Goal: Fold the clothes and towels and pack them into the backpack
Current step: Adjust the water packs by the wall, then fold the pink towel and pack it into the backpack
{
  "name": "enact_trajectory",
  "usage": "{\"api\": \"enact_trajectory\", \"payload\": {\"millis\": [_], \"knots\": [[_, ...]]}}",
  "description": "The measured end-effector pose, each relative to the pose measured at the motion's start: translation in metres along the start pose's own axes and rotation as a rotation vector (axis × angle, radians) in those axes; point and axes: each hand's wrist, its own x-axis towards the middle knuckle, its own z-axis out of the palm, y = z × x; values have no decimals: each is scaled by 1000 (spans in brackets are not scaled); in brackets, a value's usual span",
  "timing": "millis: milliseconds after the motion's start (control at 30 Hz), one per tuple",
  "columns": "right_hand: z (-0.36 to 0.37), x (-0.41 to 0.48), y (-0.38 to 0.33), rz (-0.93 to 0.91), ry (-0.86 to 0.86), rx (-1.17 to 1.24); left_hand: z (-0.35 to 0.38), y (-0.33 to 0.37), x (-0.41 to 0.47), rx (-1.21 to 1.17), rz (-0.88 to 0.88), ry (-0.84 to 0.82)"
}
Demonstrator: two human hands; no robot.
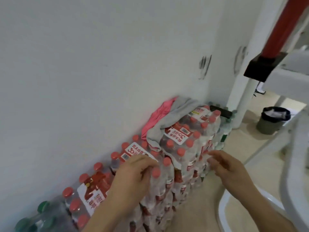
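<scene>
1. A crumpled pink cloth garment (157, 114) and a crumpled grey cloth garment (175, 114) lie touching each other on the far end of a stack of shrink-wrapped packs of clear water bottles with red caps (184, 141). The grey one partly covers the pink one and hangs over the pack's edge.
2. The stack runs along a plain white wall (83, 64) and stands on a pale floor (242, 148).
3. The left hand (133, 173) hovers over the near packs with its fingers loosely bent, grasping nothing. The right hand (230, 166) reaches beside the stack's floor-side face, relaxed and empty. Both are well short of the garments.
4. Dark bottles with green caps (43, 206) sit at the near end of the row.
5. A grey round bin with a black liner (270, 124) stands beyond a white column, near a red pole (291, 25) set in a black block (262, 66).
6. A white curved object (234, 206) at the lower right is cut off and blurred. Dark smudges (204, 66) mark the wall. A dark flat item behind the far pack is too unclear to name.
</scene>
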Motion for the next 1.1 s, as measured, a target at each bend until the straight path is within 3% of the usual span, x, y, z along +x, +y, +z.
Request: {"api": "enact_trajectory", "payload": {"millis": [300,700,867,967,1100], "knots": [[-50,63,33,145,30,163,72,17,132,68,-91,-154],[-52,204,53,162,-152,25,161,-75,307,295,-186,-99],[-48,264,41,145,-202,38,194,-85,340,374,-226,-207],[-40,296,41,106,-244,-44,200,-91,357,432,-232,-249],[-24,328,44,-57,-274,-330,188,-82,367,376,-185,-258]]}}
